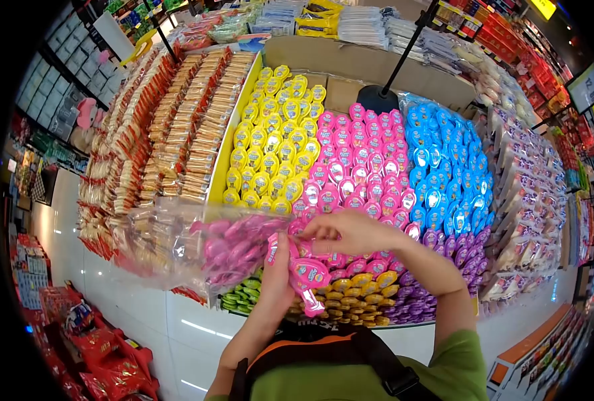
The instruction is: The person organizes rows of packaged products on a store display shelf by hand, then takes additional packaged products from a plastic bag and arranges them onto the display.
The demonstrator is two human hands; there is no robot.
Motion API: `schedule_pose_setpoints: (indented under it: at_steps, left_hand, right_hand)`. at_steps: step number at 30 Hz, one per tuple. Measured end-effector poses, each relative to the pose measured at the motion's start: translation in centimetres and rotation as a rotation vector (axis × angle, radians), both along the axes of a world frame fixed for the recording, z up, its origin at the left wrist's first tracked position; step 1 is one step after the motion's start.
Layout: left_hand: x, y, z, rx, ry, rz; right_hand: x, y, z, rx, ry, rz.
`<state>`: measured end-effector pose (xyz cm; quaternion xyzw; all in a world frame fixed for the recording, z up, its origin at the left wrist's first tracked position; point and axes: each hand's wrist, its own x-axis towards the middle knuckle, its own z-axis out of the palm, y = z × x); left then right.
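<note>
My left hand (280, 273) is closed around pink candy packs (310, 273), several of which stick out past its fingers. They are shiny, with rounded printed labels. Against this hand lies a clear plastic bag (163, 240) holding more pink packs (233, 248); it stretches out to the left over the display's edge. My right hand (347, 230) is just right of the left one, its fingers curled by the pink packs at the bag's end. What its fingertips grip is hidden. Rows of pink packs (360, 157) lie in the display beyond both hands.
Yellow packs (273, 144) fill the display's left part, blue packs (444, 167) its right. Gold (360, 291), purple (414, 301) and green packs (243, 294) lie along the near edge. A black pole (410, 50) rises at the back. Wrapped snacks (190, 120) are stacked left.
</note>
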<state>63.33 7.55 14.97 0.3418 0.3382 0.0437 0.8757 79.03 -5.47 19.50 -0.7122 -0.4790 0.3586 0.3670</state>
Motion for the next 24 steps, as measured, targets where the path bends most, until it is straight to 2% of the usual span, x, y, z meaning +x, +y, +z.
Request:
schedule_pose_setpoints:
  at_steps: [5,8,12,13,14,16,17,18,20,22,23,24]
  left_hand:
    - [-1.4,-0.8,0.9,0.005,0.019,0.028]
    - [-2.2,-1.0,1.4,0.037,-0.021,-0.01]
    - [-3.8,-0.5,0.6,0.01,-0.065,-0.062]
    - [-4.4,0.1,0.0,-0.031,-0.032,-0.102]
    - [-4.4,0.2,0.1,-0.071,0.001,-0.144]
    - [-4.2,-0.5,0.7,0.07,-0.012,-0.157]
    - [-4.4,-0.7,0.7,0.124,0.01,-0.191]
    - [-4.5,-0.9,0.6,0.177,0.032,-0.221]
    - [-4.5,-0.6,0.0,0.077,0.004,-0.21]
    - [-4.5,-0.1,-0.4,-0.063,-0.022,-0.176]
    - [-4.6,0.3,-1.4,-0.218,-0.032,-0.159]
    - [-4.7,0.4,-1.8,-0.272,-0.024,-0.141]
  right_hand:
    - [-4.4,-1.7,-3.2,0.114,0.167,-0.106]
    - [-6.0,-2.4,-3.2,0.077,0.348,-0.249]
    - [-7.4,-3.5,-4.2,0.2,0.289,-0.462]
    - [-7.5,-3.9,-6.0,0.223,0.138,-0.388]
    - [-7.9,-3.9,-5.4,0.175,0.16,-0.354]
    - [-8.9,-3.4,-3.6,0.076,0.213,-0.288]
    - [-8.9,-3.2,-2.9,0.116,0.058,-0.257]
    - [-8.6,-3.1,-3.0,0.141,0.07,-0.226]
    - [-7.6,-3.0,-3.7,0.191,0.094,-0.155]
    - [-5.1,-2.9,-4.5,0.247,-0.055,-0.233]
    - [-3.5,-2.8,-4.2,0.273,-0.128,-0.268]
    - [-1.3,-2.8,-3.4,0.225,0.027,-0.376]
